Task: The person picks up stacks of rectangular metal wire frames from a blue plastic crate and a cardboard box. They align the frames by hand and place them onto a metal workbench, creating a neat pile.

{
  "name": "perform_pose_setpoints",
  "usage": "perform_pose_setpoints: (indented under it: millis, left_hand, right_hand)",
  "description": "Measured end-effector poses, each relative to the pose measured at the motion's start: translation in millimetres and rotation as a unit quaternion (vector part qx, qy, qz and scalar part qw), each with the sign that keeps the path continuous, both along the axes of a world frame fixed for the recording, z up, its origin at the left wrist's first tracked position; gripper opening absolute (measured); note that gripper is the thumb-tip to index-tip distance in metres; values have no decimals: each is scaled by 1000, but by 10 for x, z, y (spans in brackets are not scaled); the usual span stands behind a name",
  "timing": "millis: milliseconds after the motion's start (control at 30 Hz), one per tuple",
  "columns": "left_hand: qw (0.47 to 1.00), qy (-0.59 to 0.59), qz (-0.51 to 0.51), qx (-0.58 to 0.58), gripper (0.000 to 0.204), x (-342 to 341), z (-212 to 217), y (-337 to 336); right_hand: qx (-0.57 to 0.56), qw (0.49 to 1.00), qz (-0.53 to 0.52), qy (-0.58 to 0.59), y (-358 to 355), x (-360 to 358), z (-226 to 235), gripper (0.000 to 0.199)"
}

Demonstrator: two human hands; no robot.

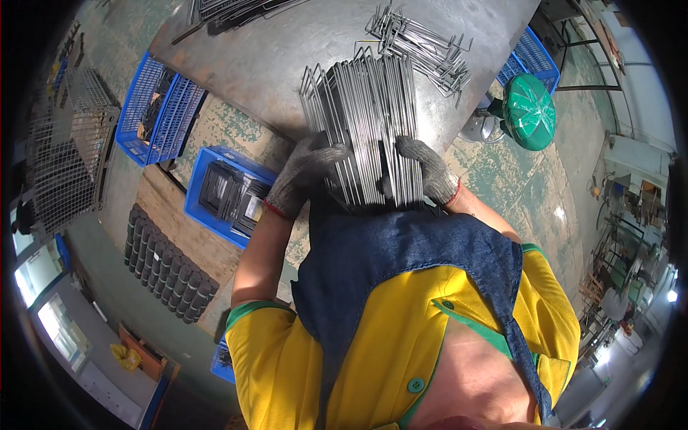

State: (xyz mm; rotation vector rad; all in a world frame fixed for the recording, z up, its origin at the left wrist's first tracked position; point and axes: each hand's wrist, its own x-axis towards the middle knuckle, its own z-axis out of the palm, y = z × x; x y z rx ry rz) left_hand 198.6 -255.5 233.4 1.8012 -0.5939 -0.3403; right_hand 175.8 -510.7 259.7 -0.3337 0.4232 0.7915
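Note:
A thick bundle of bent metal wire pieces lies at the near edge of the steel table, its near end close to my apron. My left hand, in a grey knit glove with a red cuff, grips the bundle's left side. From the right, my gloved right hand wraps round the opposite side, fingers curled over the wires. Parts of both thumbs and fingertips are hidden by the wires. Just beyond the bundle, a loose pile of similar wire pieces lies on the table.
More dark metal parts lie at the table's far left. Blue crates and a blue bin of dark parts stand at the left, near stacked black rolls. At right are a green-covered stool and another blue crate.

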Motion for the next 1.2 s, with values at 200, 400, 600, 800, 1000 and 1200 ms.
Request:
perform_pose_setpoints:
  millis: [200,400,600,800,1000,1200]
  left_hand:
    - [963,-206,-33,169,31,17,-110,87]
    - [948,-285,-28,143,30,45,-37,37]
    - [977,-173,45,113,27,-17,-82,-202]
    - [994,-70,54,-63,49,83,-363,-478]
    - [767,401,56,-498,46,355,9,-933]
    - [739,438,66,-508,51,84,528,-1149]
  right_hand:
    - [-88,996,-20,10,-22,-21,-162,30]
    - [-92,995,-28,23,23,-33,-60,30]
    - [-71,997,-11,-1,71,-8,157,28]
    - [-310,930,88,-180,-21,113,-137,38]
    - [-289,920,96,-246,-79,178,-273,38]
    - [-468,729,245,-435,-210,178,-52,38]
